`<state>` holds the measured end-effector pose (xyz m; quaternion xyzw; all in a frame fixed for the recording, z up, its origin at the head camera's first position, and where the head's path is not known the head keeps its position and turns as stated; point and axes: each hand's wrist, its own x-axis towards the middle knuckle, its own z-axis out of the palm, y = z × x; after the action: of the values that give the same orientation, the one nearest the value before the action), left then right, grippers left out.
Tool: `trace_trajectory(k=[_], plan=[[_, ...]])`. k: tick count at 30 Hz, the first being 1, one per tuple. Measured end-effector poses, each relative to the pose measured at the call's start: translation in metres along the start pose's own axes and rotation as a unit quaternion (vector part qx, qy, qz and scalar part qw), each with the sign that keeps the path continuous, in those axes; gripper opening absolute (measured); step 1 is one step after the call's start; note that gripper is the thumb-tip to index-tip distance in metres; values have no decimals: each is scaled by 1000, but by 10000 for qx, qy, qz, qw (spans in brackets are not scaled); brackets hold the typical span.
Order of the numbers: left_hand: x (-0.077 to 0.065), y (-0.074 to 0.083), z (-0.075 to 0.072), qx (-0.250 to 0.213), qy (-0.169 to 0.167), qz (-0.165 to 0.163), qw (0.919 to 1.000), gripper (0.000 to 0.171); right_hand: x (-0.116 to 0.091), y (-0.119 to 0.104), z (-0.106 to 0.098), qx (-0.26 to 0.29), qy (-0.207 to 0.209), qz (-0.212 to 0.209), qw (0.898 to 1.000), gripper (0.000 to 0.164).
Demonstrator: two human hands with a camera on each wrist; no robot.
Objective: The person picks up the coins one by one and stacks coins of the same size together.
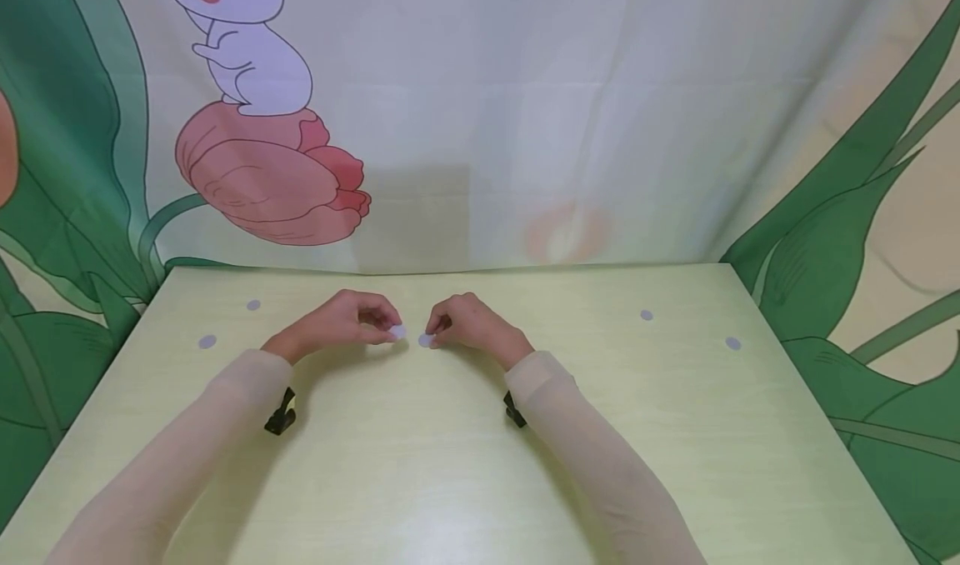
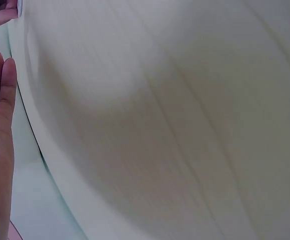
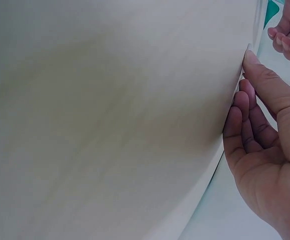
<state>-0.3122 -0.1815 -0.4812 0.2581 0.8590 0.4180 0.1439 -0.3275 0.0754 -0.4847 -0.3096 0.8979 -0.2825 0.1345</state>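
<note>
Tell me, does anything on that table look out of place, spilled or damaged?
Nothing stands out. The left hand and right hand each hold a small, round, pale-lilac disc at the fingertips. Four similar discs lie flat on the pale yellow table, two towards each side, with no spill or damage visible.

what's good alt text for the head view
A person's left hand and right hand each pinch a small pale disc near the far edge of a table. Two more discs lie toward each side; behind hangs a backdrop printed with leaves and a flower.
</note>
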Motion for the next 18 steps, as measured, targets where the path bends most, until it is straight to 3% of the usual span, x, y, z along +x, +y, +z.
trace_trajectory(k=[18], plan=[[9, 5, 7, -35, -166, 129, 9998, 22, -1, 1, 0, 112, 13, 12, 9999, 9]])
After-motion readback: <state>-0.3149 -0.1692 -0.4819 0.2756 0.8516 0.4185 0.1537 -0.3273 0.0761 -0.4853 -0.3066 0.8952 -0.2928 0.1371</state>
